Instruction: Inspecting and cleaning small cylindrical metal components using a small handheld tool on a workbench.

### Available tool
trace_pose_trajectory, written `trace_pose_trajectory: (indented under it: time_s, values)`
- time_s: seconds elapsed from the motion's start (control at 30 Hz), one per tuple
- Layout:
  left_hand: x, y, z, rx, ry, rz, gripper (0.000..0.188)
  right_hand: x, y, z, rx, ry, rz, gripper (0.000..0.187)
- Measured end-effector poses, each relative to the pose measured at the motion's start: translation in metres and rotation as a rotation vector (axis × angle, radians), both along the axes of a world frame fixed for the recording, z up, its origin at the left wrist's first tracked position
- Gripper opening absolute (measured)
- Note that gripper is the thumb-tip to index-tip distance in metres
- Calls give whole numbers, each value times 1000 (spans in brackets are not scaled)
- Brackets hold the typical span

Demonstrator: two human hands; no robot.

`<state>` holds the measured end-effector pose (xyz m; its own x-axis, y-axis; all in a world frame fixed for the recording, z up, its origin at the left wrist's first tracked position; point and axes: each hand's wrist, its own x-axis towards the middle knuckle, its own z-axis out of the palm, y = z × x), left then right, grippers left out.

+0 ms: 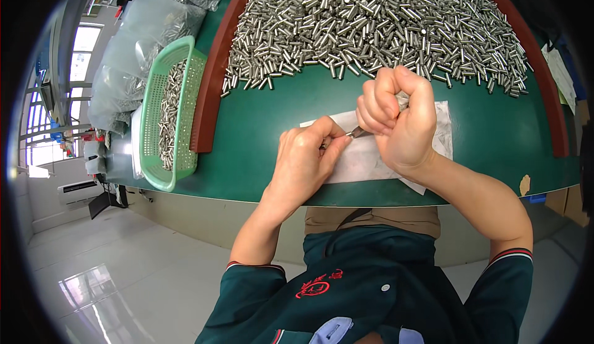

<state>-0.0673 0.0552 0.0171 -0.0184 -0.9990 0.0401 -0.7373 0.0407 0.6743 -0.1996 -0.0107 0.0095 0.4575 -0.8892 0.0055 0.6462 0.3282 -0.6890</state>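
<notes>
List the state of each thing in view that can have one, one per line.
Left hand: pinched on a small metal piece
Right hand: curled shut around a partly hidden object
White sheet: lying on the table, beneath the hands
Loose metal pins: heaped, spread at the edge
Green basket: upright, partly filled with pins
Clear bags: bulging, closure unclear

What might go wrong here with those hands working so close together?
The pointed tool in the right hand sits right by the fingertips of the left hand, so a slip might nick the bare skin.

The small metal piece pinched there might slip and drop.

Loose pins at the near fringe of the pile might roll if nudged: red rails flank its sides, but none lines the near edge.
</notes>
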Motion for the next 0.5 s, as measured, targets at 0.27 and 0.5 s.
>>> trace_pose_trajectory:
  time_s: [0.27,0.5]
  values:
    - [1,-1,-5,1,40,24,13,1,0,-2,10,-3,20,39]
    - [2,-3,-5,27,67,20,14,7,8,-5,-119,75,-14,39]
